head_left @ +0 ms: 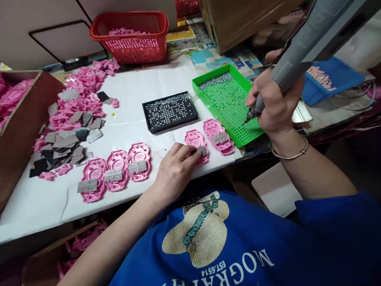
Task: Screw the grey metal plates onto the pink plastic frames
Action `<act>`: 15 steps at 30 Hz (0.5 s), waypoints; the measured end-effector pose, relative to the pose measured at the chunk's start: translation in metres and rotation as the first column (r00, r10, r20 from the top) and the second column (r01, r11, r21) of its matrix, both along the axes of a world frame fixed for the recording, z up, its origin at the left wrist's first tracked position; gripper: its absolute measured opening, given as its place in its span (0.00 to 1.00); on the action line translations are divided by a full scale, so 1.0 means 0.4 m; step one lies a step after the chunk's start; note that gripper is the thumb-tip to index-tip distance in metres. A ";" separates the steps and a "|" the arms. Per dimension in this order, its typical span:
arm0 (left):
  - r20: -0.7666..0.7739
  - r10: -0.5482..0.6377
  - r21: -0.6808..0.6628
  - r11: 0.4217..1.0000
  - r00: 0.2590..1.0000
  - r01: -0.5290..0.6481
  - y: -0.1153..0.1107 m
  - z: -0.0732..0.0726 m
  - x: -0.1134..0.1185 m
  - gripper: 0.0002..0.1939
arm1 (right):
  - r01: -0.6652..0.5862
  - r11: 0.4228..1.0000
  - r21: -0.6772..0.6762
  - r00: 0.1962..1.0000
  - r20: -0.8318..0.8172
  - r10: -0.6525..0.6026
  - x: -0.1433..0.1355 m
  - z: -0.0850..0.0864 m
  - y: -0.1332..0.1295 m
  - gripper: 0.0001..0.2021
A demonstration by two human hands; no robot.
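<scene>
My right hand (275,102) is wrapped round a grey electric screwdriver (291,69), its tip over the green perforated tray (232,108). My left hand (176,168) rests at the table's front edge, fingertips on the grey plate on a pink plastic part (195,139). Right of it lies another pink part (213,130) bearing a grey plate (221,138). To the left, three more pink parts (139,152) stand in a row, each with a grey plate across it. A black perforated tray (172,123) holding small screws sits behind my left hand.
Loose grey plates (65,143) and pink pieces (85,81) are heaped at the left, beside a box of pink parts (44,93). A red basket (142,45) and a cardboard box (232,14) stand at the back. A blue tray (344,76) lies at the right.
</scene>
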State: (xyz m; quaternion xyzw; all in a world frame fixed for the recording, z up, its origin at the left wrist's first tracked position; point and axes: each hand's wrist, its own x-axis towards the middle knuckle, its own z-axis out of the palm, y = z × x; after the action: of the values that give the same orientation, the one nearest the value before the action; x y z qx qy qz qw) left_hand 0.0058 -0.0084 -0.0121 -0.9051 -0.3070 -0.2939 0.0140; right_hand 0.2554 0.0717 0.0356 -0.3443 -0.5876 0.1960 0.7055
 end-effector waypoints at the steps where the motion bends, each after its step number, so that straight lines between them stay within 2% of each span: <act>1: 0.003 0.004 -0.002 1.000 1.000 -0.004 0.000 0.000 -0.001 0.13 | 0.000 1.000 -0.008 1.000 0.005 0.000 -0.002 -0.004 -0.001 0.19; 5: 0.007 0.015 -0.019 1.000 1.000 -0.015 -0.003 -0.001 -0.002 0.12 | -0.008 1.000 0.010 1.000 0.001 0.008 -0.009 -0.018 0.004 0.20; 10: 0.025 0.013 -0.039 0.999 1.000 -0.012 -0.004 0.000 0.000 0.12 | 0.014 0.998 -0.057 1.000 0.008 -0.014 -0.008 -0.036 0.012 0.20; 15: 0.031 0.019 -0.062 0.998 0.999 -0.017 -0.004 -0.004 -0.002 0.13 | 0.018 0.995 -0.099 0.999 -0.032 -0.022 -0.013 -0.030 0.005 0.20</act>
State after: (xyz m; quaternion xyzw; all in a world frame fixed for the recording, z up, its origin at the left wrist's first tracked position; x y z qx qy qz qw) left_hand 0.0050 -0.0099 -0.0137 -0.8976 -0.3242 -0.2982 -0.0163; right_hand 0.2500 0.0739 0.0237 -0.3812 -0.5619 0.2234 0.6993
